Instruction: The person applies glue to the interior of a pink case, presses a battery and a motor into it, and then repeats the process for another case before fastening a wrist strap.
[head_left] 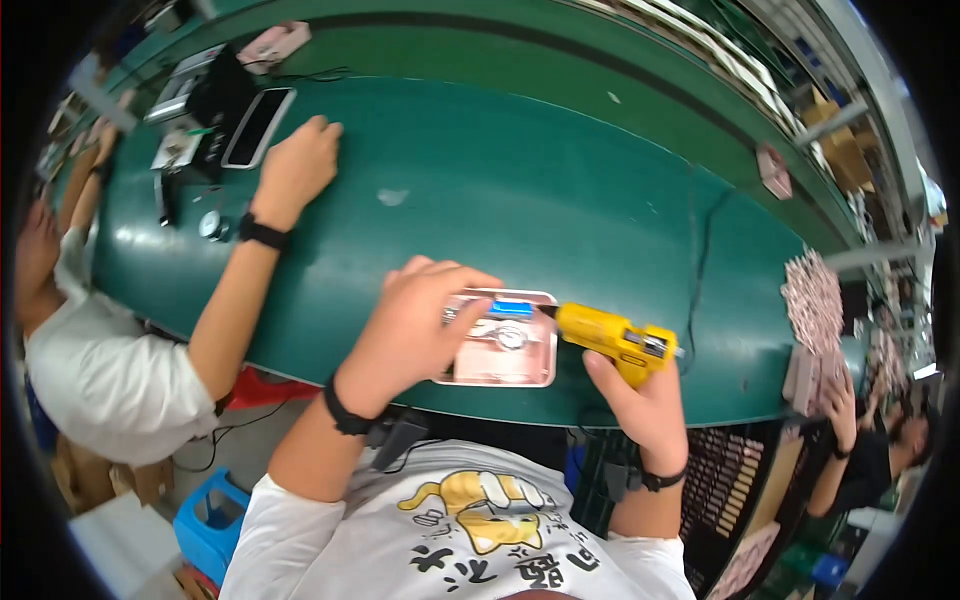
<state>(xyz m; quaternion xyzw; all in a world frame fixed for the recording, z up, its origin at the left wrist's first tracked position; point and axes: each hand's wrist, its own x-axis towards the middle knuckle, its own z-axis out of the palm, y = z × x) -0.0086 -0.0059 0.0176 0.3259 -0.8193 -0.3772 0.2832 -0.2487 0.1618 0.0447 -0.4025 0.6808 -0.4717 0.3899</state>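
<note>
A shallow pink case (537,366) with a pale rim lies on the green bench in front of me. Inside it are a blue rectangular part (511,309), which looks like a battery, and a round whitish part (511,338). My left hand (410,318) grips the case by its left side, thumb reaching over the inside beside the blue part. Its palm hides the case's left end. A yellow glue gun (605,330) is held in my right hand (648,412), fingers wrapped round the handle. Its dark nozzle points left at the case's right rim, close to the blue part.
At the left, a co-worker's closed hand (300,168) rests near a phone-like device (259,127) and a black box (215,95). A heap of pink pieces (812,300) lies at the right end of the bench (470,170). A cable (706,240) crosses the bench behind the glue gun.
</note>
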